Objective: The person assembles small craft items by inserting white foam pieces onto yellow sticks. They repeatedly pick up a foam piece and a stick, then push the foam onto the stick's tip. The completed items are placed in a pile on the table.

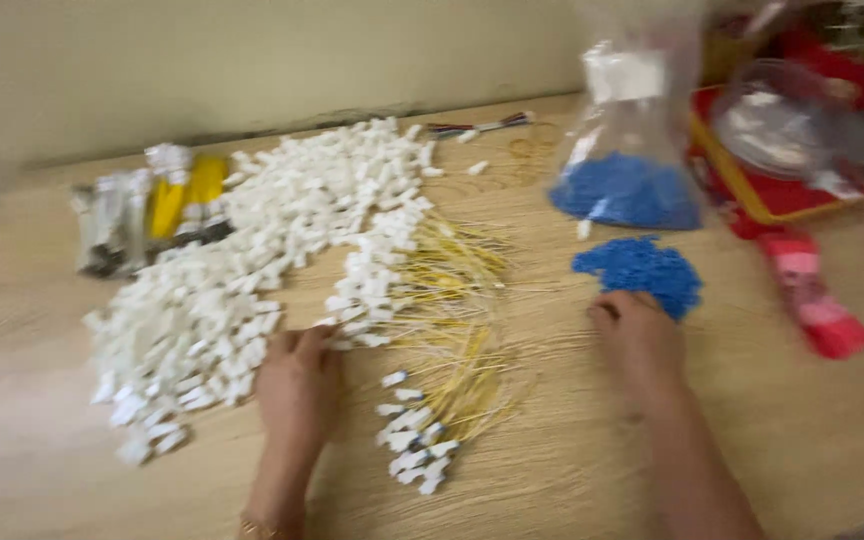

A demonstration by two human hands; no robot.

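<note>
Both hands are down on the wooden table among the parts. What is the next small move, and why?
Probably close the right hand on a few pieces from the loose pile of small blue plastic caps: its fingertips rest at that pile's near edge and look empty, though the picture is blurred. The left hand already touches the heap of small white plastic connectors, beside the thin yellow cables.

White connector pieces (252, 250) are spreading across a pale wood-grain table (42, 470), beside yellow wires (462, 340), a blue bead pile (642, 270) and a red box (782, 190).
</note>
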